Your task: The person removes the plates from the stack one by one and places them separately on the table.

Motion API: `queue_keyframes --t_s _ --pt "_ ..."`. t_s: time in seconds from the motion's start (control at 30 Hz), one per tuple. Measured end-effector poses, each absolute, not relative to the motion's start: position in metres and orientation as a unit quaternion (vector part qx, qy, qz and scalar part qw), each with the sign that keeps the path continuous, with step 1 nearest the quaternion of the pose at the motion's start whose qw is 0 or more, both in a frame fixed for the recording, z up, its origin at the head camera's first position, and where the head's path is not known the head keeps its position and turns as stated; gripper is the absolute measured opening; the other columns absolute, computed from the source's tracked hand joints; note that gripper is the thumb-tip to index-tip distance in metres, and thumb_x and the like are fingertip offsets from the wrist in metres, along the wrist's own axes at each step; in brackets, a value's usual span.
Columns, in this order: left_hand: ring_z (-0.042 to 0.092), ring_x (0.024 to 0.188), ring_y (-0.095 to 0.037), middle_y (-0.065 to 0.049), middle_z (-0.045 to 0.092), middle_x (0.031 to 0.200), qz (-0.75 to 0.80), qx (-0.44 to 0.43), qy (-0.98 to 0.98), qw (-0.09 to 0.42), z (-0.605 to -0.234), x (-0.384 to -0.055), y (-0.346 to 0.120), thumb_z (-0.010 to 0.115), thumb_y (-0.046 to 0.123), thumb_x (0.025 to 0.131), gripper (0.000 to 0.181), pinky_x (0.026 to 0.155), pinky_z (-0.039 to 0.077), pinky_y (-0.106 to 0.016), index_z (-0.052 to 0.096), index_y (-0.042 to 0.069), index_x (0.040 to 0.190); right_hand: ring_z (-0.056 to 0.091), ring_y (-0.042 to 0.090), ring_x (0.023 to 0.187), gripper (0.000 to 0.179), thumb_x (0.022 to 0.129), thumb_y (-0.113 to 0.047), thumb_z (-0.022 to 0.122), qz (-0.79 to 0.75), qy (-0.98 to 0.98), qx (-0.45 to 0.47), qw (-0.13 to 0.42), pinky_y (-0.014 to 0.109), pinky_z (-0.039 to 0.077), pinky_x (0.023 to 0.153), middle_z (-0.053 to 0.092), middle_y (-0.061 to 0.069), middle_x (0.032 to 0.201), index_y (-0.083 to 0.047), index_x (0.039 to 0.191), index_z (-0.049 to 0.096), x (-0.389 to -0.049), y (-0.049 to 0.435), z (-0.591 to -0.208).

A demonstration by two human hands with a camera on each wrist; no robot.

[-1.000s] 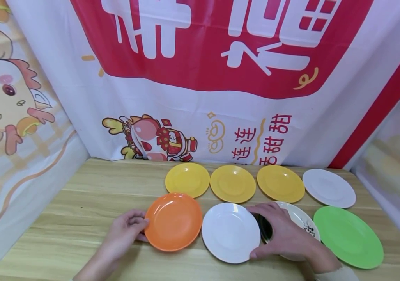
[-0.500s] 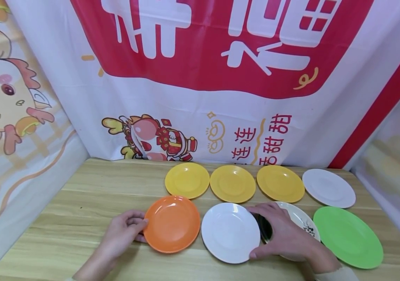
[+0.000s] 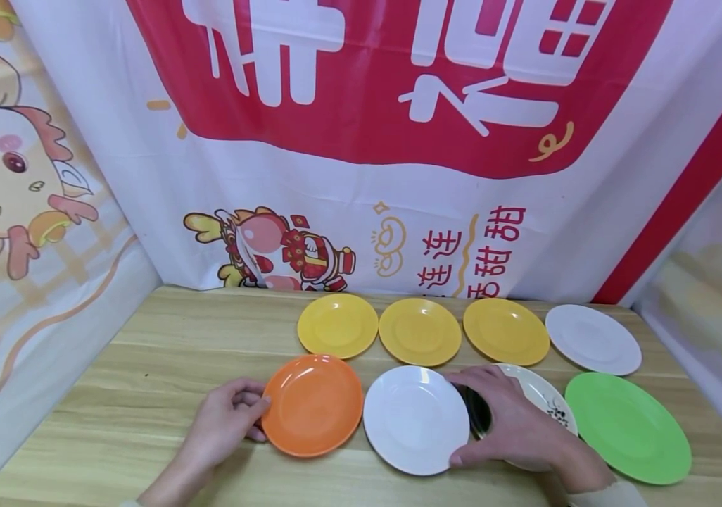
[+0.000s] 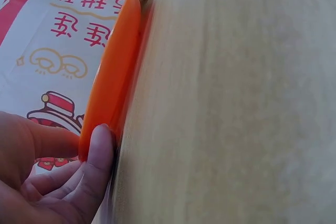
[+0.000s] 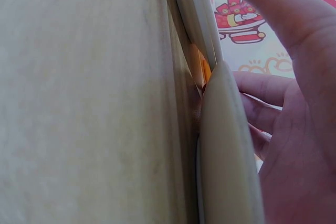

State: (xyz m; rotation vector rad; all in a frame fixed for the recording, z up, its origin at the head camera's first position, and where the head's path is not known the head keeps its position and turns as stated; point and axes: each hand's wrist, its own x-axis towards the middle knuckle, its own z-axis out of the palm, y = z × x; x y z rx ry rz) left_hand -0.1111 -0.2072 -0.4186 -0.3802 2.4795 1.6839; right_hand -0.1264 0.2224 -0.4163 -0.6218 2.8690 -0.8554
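Observation:
In the head view my left hand pinches the left rim of an orange plate. The left wrist view shows the thumb and a finger on the rim of that orange plate, close to the tabletop. A white plate lies right of it. My right hand holds the right side of the white plate, thumb at its lower rim and fingers at its upper rim. Under that hand lies a cream patterned plate, partly hidden, with a glossy dark patch showing between thumb and fingers.
Behind stand a yellow plate, a second yellow plate, a third yellow plate and another white plate in a row. A green plate lies far right on the wooden table. A printed cloth hangs at the back.
The orange plate has shifted slightly toward me with my left hand, away from the yellow plate behind it. My right hand and the white plate stay in place.

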Motion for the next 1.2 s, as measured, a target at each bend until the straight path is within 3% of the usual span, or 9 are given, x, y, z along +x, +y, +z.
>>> queue_keyframes --t_s 0.37,1.2 --pt "0.067 0.063 -0.021 -0.012 0.070 0.096 0.535 -0.120 0.835 0.051 -0.4183 -0.1122 -0.2063 0.070 0.003 0.100 0.025 0.055 0.060 -0.032 0.069 -0.006 0.123 0.049 0.020 0.138 0.105 0.056 -0.083 0.090 -0.276 0.939 -0.203 0.042 0.062 0.040 0.114 0.062 -0.015 0.143 -0.040 0.148 0.060 -0.1270 0.2232 -0.4165" --pt "0.069 0.067 -0.021 -0.012 0.071 0.097 0.533 -0.145 0.830 0.075 -0.4149 -0.1150 -0.2051 0.068 0.011 0.103 0.028 0.060 0.064 -0.034 0.067 -0.005 0.126 0.046 0.017 0.138 0.106 0.055 -0.081 0.092 -0.280 0.940 -0.184 0.061 0.061 0.040 0.115 0.061 -0.018 0.143 -0.042 0.148 0.060 -0.1285 0.2219 -0.4176"
